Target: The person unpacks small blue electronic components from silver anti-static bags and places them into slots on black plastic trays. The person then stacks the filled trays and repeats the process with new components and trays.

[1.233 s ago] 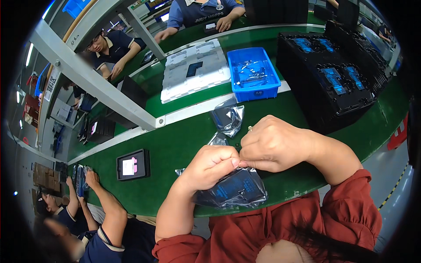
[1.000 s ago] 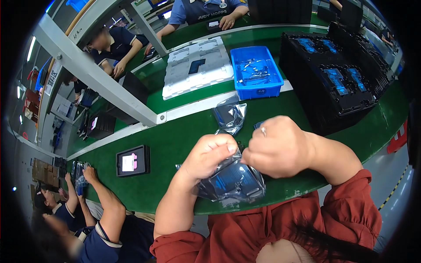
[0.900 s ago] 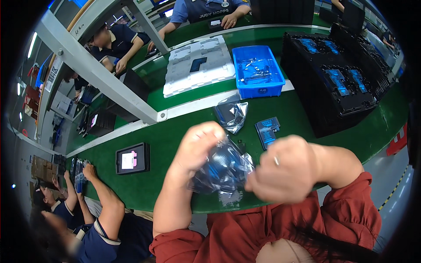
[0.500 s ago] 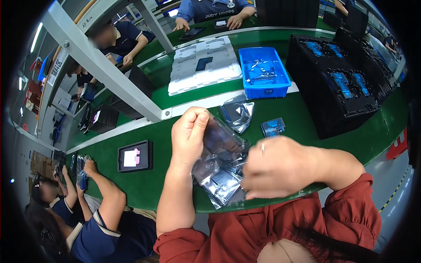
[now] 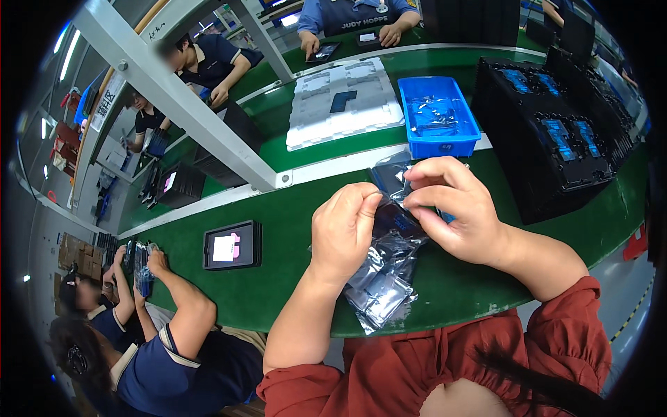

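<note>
My left hand (image 5: 344,229) is closed on the edge of a shiny see-through plastic bag (image 5: 394,221), with something dark and flat inside. From the other side my right hand (image 5: 458,208) pinches at the bag's upper edge, its thumb and fingertips curled together. Below them, a heap of crumpled silvery bags (image 5: 381,295) lies by the table's near edge. Just beyond my hands sits another silvery bag (image 5: 389,174), partly covered by my right fingers. A small blue piece (image 5: 446,217) shows only in part behind my right hand.
A blue bin (image 5: 439,142) holds several bagged parts. Left of it lies a white foam tray (image 5: 316,135) with a dark L-shaped piece (image 5: 343,101). Stacked black trays (image 5: 517,167) carry blue-black parts at right. A black tray (image 5: 232,258) sits left; co-workers surround the green table.
My right hand has moved up from the heap of bags to the upper edge of the held bag. The whole view has shifted slightly, so things appear further right.
</note>
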Demonstrator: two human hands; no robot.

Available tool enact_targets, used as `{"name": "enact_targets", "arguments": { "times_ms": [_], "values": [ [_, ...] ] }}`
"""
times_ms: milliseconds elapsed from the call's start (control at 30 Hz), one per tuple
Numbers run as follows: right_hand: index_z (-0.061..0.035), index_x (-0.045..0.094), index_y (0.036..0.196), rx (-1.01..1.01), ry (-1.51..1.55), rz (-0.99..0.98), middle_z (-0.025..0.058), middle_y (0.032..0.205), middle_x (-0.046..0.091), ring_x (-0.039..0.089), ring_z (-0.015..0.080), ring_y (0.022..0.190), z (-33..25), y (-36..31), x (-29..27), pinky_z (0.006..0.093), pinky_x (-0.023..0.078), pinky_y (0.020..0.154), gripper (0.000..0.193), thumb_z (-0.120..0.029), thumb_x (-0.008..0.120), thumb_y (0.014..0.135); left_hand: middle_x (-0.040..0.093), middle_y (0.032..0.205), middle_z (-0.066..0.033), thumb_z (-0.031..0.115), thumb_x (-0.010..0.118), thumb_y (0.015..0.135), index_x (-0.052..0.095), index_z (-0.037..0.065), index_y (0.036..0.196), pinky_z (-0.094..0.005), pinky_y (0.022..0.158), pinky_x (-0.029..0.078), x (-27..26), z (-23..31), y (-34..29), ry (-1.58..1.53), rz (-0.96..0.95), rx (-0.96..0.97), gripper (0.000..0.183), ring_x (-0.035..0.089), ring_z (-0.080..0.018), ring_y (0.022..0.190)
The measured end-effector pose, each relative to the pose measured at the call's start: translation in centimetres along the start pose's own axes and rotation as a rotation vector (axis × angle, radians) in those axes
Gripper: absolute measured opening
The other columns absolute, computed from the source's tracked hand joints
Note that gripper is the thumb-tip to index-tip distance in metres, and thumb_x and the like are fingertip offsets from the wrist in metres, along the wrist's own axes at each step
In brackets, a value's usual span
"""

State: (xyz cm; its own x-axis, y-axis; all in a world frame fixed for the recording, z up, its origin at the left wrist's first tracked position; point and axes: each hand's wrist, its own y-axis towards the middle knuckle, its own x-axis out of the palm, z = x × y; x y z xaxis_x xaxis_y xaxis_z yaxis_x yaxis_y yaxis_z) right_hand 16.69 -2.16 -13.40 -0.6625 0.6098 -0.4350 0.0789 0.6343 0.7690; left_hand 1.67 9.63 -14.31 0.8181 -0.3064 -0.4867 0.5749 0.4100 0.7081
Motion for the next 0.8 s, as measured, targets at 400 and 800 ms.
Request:
{"name": "enact_targets", "arguments": {
  "times_ms": [400, 800],
  "values": [
    [-0.0021, 0.066, 0.085, 0.122, 0.069, -0.17, 0.0102, 0.1, 0.061, 0.06, 0.0264, 0.092, 0.9, -0.3, -0.2, 0.0354, 0.048, 0.078, 0.013, -0.006, 0.066, 0.072, 0.061, 0.074, -0.0119, 0.008, 0.06, 0.087, 0.058, 0.001, 0.085, -0.0356, 0.055, 0.046, 0.2, 0.2, -0.1, 0.059, -0.025, 0.014, 0.007, 0.059, -0.0282, 0.062],
    [0.0002, 0.067, 0.081, 0.237, 0.167, -0.102, 0.0111, 0.099, 0.063, 0.062, 0.0254, 0.089, 1.5, -0.5, -0.3, 0.0346, 0.049, 0.079, 0.012, -0.009, 0.071, 0.073, 0.064, 0.086, -0.0142, 0.019, 0.072, 0.079, 0.057, 0.0, 0.105, -0.0354, 0.065, 0.051, 0.9, 0.3, -0.2, 0.003, -0.144, 0.054, 0.035, 0.064, -0.0294, 0.075]
  ]
}}
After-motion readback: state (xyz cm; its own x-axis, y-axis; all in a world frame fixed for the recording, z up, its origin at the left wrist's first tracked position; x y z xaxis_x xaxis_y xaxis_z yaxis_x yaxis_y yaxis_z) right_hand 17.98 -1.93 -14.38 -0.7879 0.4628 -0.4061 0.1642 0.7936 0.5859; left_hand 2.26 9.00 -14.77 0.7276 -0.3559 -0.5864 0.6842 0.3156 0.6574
